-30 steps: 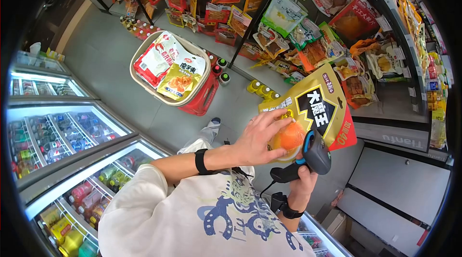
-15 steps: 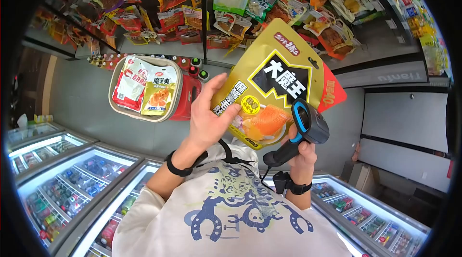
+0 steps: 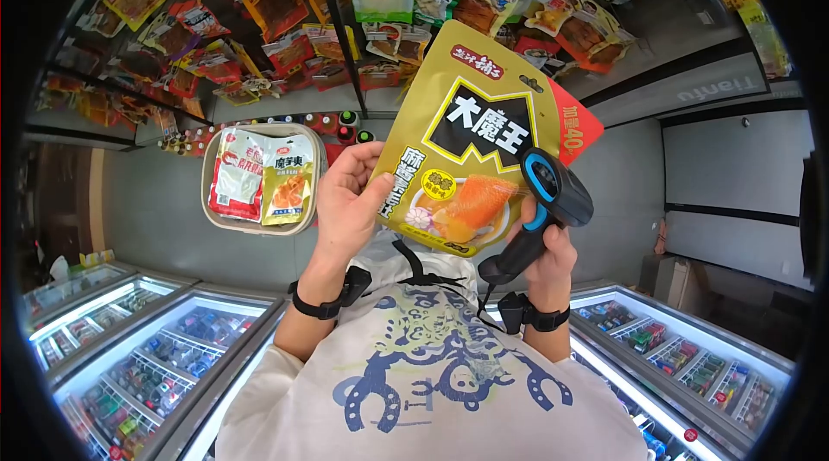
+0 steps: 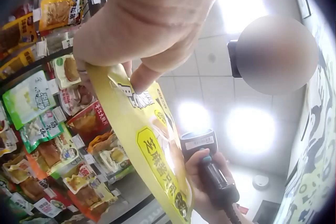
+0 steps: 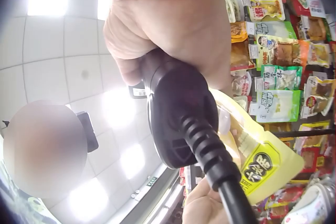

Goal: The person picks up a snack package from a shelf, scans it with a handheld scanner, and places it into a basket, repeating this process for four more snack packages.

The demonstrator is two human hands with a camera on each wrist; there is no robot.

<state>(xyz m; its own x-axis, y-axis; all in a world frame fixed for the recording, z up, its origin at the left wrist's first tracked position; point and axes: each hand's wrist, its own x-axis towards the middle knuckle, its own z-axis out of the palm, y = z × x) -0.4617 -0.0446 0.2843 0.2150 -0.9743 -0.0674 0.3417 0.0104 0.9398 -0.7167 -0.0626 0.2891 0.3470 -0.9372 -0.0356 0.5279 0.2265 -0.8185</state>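
A large gold snack pouch (image 3: pixel 484 163) with a red corner is held up before the person's chest, its printed front toward the head camera. My left hand (image 3: pixel 350 202) pinches the pouch's left edge, thumb on the front; the left wrist view has the fingers (image 4: pixel 142 74) at its top edge. In my right hand (image 3: pixel 553 264) is a black and blue barcode scanner (image 3: pixel 557 189), gripped by the handle, its head overlapping the pouch's lower right part in the head view. From the handle's end runs a black cable (image 5: pixel 231 198), seen in the right wrist view.
On the left stands a beige-rimmed basket (image 3: pixel 210 212) with a red-and-white packet (image 3: pixel 237 174) and a gold packet (image 3: pixel 289 189). Racks of hanging snack packets (image 3: pixel 294 51) line the far side. Lit drink coolers (image 3: pixel 160 349) flank the person, and bottles (image 3: pixel 347 124) stand near the rack.
My left hand has gone from lying across the pouch's front to gripping its left edge. The pouch has turned and shifted left in view. My right hand keeps the scanner at its lower right.
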